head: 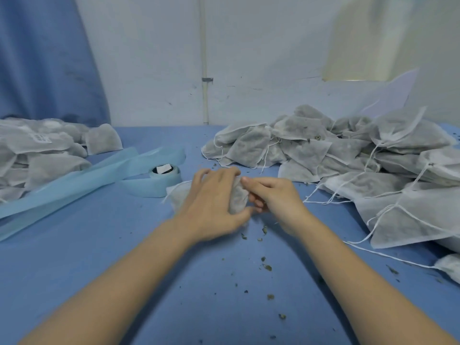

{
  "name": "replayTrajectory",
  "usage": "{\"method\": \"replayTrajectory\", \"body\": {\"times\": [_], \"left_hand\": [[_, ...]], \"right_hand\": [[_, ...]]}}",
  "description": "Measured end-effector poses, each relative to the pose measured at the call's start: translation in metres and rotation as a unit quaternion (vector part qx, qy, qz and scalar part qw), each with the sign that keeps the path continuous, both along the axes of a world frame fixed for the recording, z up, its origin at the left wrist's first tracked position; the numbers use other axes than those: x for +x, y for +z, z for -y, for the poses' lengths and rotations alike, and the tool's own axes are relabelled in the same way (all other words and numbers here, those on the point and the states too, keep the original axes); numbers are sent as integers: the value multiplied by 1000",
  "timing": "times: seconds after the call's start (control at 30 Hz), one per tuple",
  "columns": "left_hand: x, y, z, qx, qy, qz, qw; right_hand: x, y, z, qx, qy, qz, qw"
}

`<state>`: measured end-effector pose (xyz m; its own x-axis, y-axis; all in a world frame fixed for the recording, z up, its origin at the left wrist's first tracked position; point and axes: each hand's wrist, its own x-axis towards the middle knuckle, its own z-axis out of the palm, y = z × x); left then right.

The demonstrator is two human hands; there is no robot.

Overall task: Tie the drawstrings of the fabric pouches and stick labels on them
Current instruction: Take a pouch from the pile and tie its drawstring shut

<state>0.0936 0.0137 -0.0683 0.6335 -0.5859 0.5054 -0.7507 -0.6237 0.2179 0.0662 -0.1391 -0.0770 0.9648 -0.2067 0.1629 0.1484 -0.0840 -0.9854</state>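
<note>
A white fabric pouch (237,199) filled with dark herbs lies on the blue table (99,257) at the centre. My left hand (211,205) covers most of it, fingers and thumb curled round its body. My right hand (271,197) pinches the pouch's right end, fingers bent; any drawstring there is hidden by the hands. A roll of pale blue label backing (161,174) with a white label at its core sits just left of the pouch.
A big heap of pouches with loose white drawstrings (348,155) fills the right side. Another pile of pouches (42,150), one showing a label, lies at the far left. Long strips of blue backing tape (74,185) trail leftward. Herb crumbs (266,266) dot the table.
</note>
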Motion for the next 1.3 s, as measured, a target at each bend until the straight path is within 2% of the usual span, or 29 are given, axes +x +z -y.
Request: {"method": "replayTrajectory", "body": {"times": [0.07, 0.17, 0.23, 0.33, 0.4, 0.57, 0.6, 0.67, 0.73, 0.77, 0.8, 0.83, 0.87, 0.9, 0.93, 1.0, 1.07, 1.13, 1.17, 1.23, 1.3], "left_hand": [[5, -6, 6, 15, 36, -25, 999], [8, -10, 8, -38, 63, -44, 996], [6, -10, 9, -61, 70, -50, 994], [3, -8, 10, -47, 77, -39, 995], [2, -6, 10, -40, 77, -36, 996], [1, -7, -2, -42, 86, -32, 995], [1, -6, -6, -42, 88, -36, 995], [2, -5, -12, -50, 93, -39, 994], [4, -4, -16, -61, 104, -34, 992], [5, -3, -18, -68, 111, -34, 991], [6, -2, -18, -76, 115, -38, 990], [7, -1, -18, -83, 116, -45, 989], [8, 0, -18, -89, 113, -52, 988], [9, 1, -18, -91, 107, -58, 988], [9, 1, -18, -93, 99, -61, 989], [7, 1, -17, -89, 83, -55, 991], [4, -1, -14, -74, 70, -26, 994], [2, -1, -13, -60, 57, 12, 996], [1, -1, -12, -55, 54, 21, 997], [0, 0, -11, -63, 54, 13, 996], [-1, -3, -7, -82, 57, -30, 995]], "right_hand": [[-1, 2, -2, 45, 19, -14, 999], [-1, 3, -4, 85, -8, -37, 996], [2, 3, -8, 152, -21, -75, 985], [6, 2, -15, 311, 23, -125, 942], [7, 2, -20, 371, 44, -137, 917], [6, 7, -11, 485, -16, -94, 869], [6, 7, -6, 475, -35, -86, 875], [5, 7, 5, 385, -80, -101, 914], [3, 6, 14, 219, -133, -144, 956], [2, 6, 18, 90, -157, -166, 969], [0, 6, 22, -69, -181, -189, 963], [-2, 7, 25, -228, -204, -206, 930], [-4, 7, 27, -350, -227, -210, 884], [-5, 6, 28, -420, -254, -196, 849], [-6, 5, 28, -442, -283, -153, 837], [-6, 5, 20, -427, -292, 8, 856], [-4, 7, 1, -363, -177, 95, 910], [-4, 8, -22, -216, -54, 51, 974], [-3, 6, -28, -170, -36, 33, 984], [0, 2, -32, -180, -49, 34, 982], [1, 0, -31, -197, -68, 30, 978]]}}
